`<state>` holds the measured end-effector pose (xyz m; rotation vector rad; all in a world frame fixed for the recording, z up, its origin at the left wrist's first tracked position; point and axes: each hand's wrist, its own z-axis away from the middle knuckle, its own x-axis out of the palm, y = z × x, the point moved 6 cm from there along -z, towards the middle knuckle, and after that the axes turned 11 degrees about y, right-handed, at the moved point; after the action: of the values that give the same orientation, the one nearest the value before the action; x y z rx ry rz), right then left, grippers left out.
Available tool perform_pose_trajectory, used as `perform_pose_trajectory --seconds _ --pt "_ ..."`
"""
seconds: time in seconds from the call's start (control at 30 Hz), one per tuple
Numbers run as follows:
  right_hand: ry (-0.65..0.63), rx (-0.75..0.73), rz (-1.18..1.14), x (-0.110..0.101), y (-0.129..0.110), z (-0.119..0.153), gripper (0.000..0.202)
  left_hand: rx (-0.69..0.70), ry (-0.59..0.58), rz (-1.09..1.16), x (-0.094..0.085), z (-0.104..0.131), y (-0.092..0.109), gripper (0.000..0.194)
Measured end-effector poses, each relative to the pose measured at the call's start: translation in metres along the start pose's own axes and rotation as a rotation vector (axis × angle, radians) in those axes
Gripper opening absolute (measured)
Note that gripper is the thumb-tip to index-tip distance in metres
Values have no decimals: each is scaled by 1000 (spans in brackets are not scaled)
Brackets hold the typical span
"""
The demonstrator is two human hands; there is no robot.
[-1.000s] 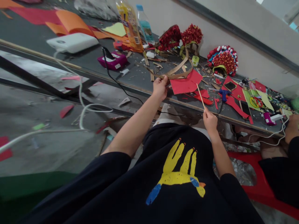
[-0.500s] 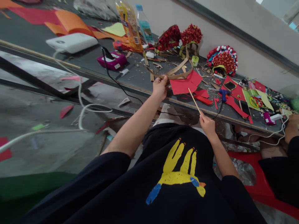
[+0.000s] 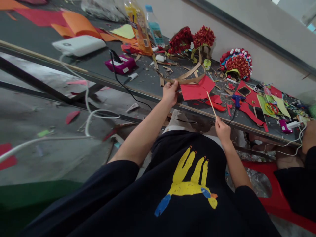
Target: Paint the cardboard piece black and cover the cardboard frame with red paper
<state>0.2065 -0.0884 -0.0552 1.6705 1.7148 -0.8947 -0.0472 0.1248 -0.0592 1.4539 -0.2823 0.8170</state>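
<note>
My left hand (image 3: 170, 92) is closed on a long brown strip (image 3: 190, 80) that curves over the table. Under the strip's right part lies red paper (image 3: 197, 89). A thin wooden stick (image 3: 211, 104) is pinched in my right hand (image 3: 223, 131), its far tip pointing up and left over the right side of the red paper. Whether the tip touches the paper I cannot tell. A red piece like scissors or a marker (image 3: 215, 105) lies just behind the stick.
On the table (image 3: 145, 86) are a white power bank (image 3: 80, 45), a purple box (image 3: 120, 64), two bottles (image 3: 140, 29), red ruffled pieces (image 3: 203, 37) and a blue glue gun (image 3: 237, 100). A person's arm (image 3: 309, 135) is at the far right beside a red stool (image 3: 271, 207).
My right hand has shifted slightly right with the stick, whose tip has moved right and a little up. My left hand keeps its hold on the strip. The view has shifted slightly.
</note>
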Motion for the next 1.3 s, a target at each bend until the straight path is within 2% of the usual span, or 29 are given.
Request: perform_pose_trajectory --seconds 0.13,0.27,0.53,0.7,0.9,1.13,1.3 --pt "-33 -84 -14 4 -9 6 37 5 1 -22 0 -1 0 27" --pt "-29 -76 -18 4 -17 10 35 -15 -8 -7 1 1 0 23" --pt "-155 -175 -102 7 -61 19 37 -23 17 16 0 1 1 17" --pt "-159 -188 -108 7 -73 16 37 -29 18 16 -1 1 0 17" --pt "-199 -197 -90 8 -68 19 35 -25 5 30 -1 -2 -2 21" --pt "-153 -156 -176 10 -55 26 35 -13 3 -8 -1 -3 -2 17" --pt "-102 -37 -270 17 -40 41 34 39 -31 -134 3 3 2 18"
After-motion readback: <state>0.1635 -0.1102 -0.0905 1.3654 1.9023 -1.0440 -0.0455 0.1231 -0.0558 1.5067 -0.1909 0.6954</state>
